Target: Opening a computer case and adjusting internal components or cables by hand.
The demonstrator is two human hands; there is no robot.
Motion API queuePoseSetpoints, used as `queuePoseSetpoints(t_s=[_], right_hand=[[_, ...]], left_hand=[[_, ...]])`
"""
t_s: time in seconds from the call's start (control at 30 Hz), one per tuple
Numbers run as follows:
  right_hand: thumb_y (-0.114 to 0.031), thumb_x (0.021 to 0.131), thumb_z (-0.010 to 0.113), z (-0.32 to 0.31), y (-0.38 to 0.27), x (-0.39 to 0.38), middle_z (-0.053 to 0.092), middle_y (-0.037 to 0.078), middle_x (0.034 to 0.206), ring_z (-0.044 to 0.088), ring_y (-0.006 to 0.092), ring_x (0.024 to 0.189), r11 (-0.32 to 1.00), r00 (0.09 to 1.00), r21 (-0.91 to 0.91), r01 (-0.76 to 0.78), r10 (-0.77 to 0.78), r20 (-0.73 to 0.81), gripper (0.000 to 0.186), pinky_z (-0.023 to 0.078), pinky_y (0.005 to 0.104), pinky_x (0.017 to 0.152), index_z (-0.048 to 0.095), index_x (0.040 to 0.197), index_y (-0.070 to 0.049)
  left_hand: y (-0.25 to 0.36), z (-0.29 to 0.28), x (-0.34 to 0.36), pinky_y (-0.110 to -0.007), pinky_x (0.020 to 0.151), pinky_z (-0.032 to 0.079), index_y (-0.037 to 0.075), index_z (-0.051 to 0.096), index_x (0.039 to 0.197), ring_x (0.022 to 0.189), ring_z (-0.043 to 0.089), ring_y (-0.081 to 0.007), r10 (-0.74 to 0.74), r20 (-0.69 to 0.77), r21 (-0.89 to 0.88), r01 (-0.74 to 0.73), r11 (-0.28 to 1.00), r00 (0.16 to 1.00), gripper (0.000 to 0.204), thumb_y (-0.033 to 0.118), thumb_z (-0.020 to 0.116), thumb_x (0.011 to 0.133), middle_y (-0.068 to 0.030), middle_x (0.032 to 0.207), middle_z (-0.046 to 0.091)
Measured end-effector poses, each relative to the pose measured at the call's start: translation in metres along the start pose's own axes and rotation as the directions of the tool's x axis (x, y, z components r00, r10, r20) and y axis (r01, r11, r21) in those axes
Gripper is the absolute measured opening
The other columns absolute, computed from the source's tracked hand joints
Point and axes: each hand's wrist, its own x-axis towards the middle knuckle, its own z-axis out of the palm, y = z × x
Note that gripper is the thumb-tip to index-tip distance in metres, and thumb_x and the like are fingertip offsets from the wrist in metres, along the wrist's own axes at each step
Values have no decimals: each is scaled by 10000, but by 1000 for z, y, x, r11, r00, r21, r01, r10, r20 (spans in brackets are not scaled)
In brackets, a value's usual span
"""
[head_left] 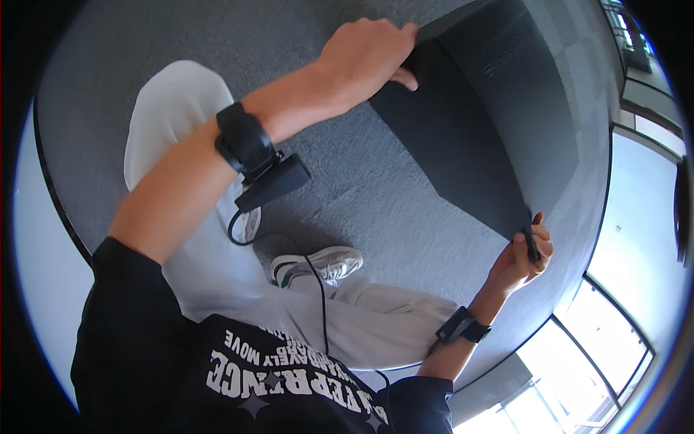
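Note:
A large black box [463,137] is tilted up off to the upper right, with faint printing on its far face. My left hand [369,58] grips its upper left edge, thumb on the near face and the other fingers partly hidden over the edge. Close against the box's lower right corner, my right hand [517,262] is closed around a slim, dark, stick-like object [532,244]. The object's upper end meets or nearly meets the corner; its exact kind cannot be made out.
Grey carpeted floor [405,195] lies beneath the box. My bent legs in white trousers [289,318] and a grey shoe [332,264] are near. A black device [273,184] hangs at my left wrist, its cable [318,289] crossing my lap. Bright windows [600,333] stand at right.

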Motion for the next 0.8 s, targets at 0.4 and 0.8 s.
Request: queuePoseSetpoints(t_s=[0.4,0.8], right_hand=[[95,758,708,-4,-1,-12,635,57,866,592,145,874,975,972,-166,-146,110,-205,203,443,369,1004,653,831,-86],[103,779,668,-13,8,-16,573,53,868,514,119,798,983,965,-55,-173,158,-208,196,399,259,743,586,823,-69]], left_hand=[[7,11,4,-365,756,615,-7,588,1255,863,745,-321,-25,179,-164,55,985,984,728,458,795,735,-201,939,722],[19,38,-5,-414,997,528,17,412,1411,1160,610,-342,-72,-176,-307,15,951,982,987,343,930,637,-188,1275,547]])
